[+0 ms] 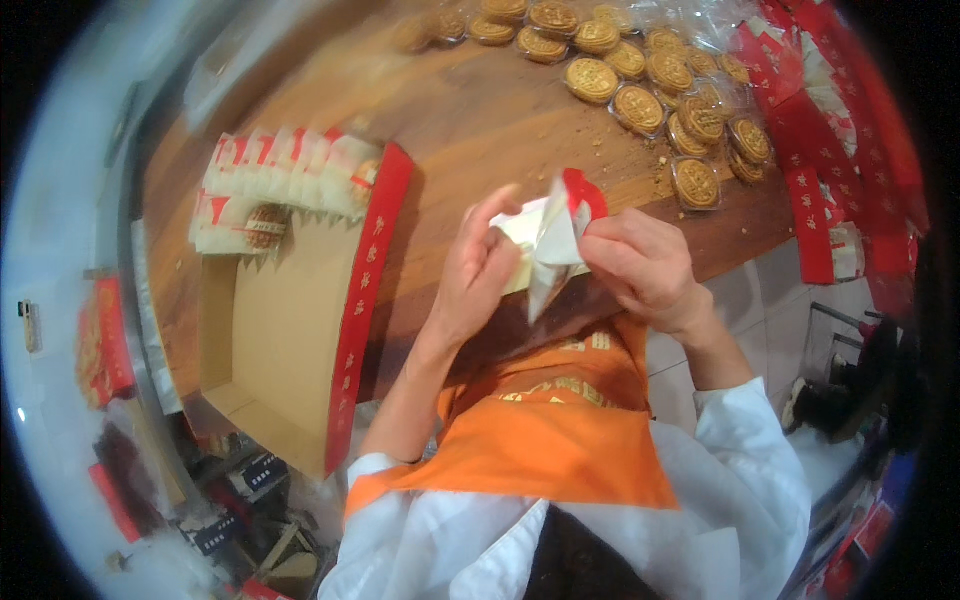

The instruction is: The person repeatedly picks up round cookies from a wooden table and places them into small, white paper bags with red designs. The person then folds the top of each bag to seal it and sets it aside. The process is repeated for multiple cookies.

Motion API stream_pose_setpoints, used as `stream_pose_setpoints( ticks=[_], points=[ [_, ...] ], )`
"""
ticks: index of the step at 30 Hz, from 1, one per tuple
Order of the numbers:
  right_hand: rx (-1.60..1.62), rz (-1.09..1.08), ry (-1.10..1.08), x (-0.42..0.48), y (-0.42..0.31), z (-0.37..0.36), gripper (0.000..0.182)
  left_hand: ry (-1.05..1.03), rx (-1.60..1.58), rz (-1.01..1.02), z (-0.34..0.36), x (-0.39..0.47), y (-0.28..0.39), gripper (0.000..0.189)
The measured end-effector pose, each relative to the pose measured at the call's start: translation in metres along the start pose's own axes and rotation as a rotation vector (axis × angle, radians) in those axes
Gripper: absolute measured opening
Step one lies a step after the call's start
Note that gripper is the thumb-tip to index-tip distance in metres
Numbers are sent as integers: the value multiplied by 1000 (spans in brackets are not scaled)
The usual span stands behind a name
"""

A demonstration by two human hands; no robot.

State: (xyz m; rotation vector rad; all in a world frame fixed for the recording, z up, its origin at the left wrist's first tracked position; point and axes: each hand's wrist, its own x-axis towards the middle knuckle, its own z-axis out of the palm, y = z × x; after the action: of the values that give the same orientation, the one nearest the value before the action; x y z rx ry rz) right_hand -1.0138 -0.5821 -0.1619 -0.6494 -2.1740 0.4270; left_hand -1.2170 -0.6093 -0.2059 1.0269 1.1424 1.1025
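Note:
My right hand (646, 266) pinches the edge of a small white paper packet with a red flap (559, 240), tilted and blurred above the table's near edge. My left hand (480, 259) is close on the other side, fingers curled and thumb toward the packet. Cream-coloured paper (517, 225) shows behind its thumb; whether the left hand grips it, I cannot tell. To the left, an open cardboard box with red sides (292, 322) holds a full row of upright white-and-red packets (289, 169) at its far end and a shorter row (236, 225) before it.
Round, patterned golden pastries (637, 109), many in clear plastic trays, are spread over the far right of the wooden table (465, 112), with crumbs around them. Red boxes holding packets (814, 225) line the right side. A person's shoe (795, 405) shows on the tiled floor.

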Motion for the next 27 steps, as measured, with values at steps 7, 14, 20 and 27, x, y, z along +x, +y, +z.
stream_pose_setpoints(
  ticks=[7, 14, 20, 27],
  points=[
    [93, -86, 232, 12, -15, 12, 25, 30, 441, 361, 12, -13, 28, 48],
    [-748, 623, 10, -68, 88, -42, 48, 618, 358, 433, -120, -48, 77, 39],
    [-794, 870, -120, -114, 133, -33, 61, 836, 506, 27, -226, -46, 51, 40],
    [-299, 930, 154, -118, 135, -39, 46, 988, 777, 182, -281, 14, -12, 57]
  ],
)
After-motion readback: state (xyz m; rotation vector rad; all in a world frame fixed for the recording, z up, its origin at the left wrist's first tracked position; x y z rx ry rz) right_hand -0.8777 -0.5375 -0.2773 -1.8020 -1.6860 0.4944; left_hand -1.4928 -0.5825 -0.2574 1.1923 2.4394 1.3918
